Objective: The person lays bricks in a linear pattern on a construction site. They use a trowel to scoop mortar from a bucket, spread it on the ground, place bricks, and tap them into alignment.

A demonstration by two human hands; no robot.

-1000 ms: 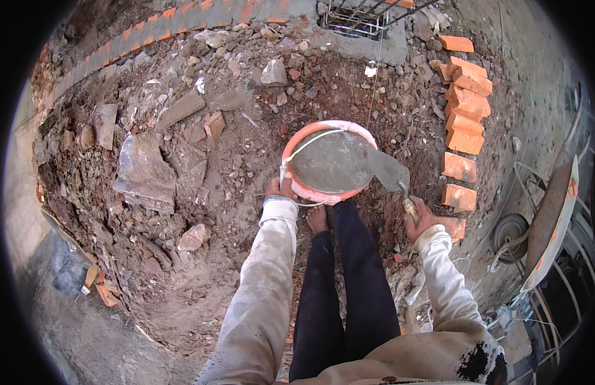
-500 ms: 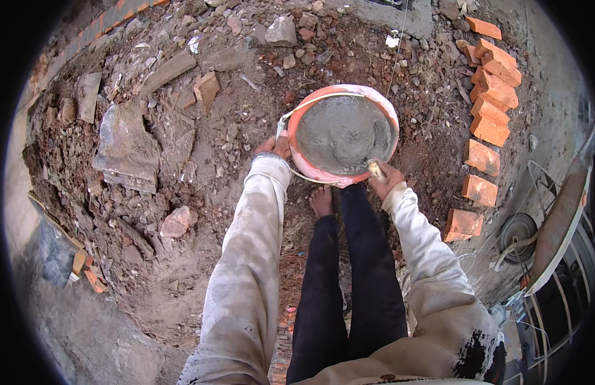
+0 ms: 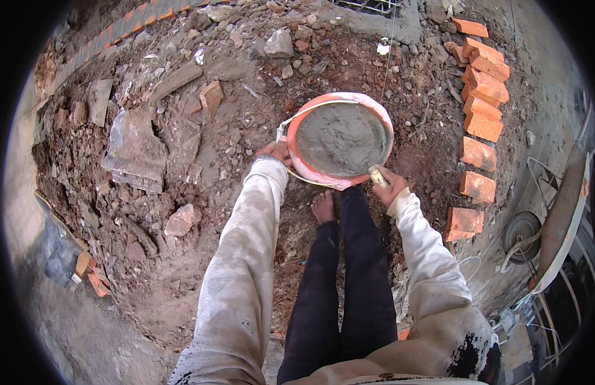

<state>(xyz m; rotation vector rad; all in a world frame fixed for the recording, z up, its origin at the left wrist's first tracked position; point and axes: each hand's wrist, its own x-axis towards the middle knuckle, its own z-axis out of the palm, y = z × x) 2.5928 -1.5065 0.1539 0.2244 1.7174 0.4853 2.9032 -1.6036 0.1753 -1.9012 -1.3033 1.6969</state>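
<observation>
- Ground [image 3: 238, 208]: uneven brown dirt, strewn with small stones and rubble.
- Along right edge: row of orange bricks [image 3: 486, 88]; middle ones crowded together, nearest three spaced apart.
- Toward far edge: grey stone [image 3: 279, 44] among smaller ones.
- Toward left edge: broken, flattish grey piece [image 3: 134, 149]; pinkish rock [image 3: 182, 220] nearer.

Brown, uneven earth [image 3: 246, 144] is strewn with stones [image 3: 279, 43] and a broken slab [image 3: 136, 149]; the upper left is bordered by a course of orange brick and grey mortar [image 3: 127, 27]; at the top edge, metal bars [image 3: 373, 8] are bounded by grey concrete [image 3: 368, 24]; at the right, orange bricks [image 3: 483, 127] are set in a row beside grey ground [image 3: 535, 106], where a wheelbarrow [image 3: 562, 221] is seen; all is lit softly and diffusely.
</observation>
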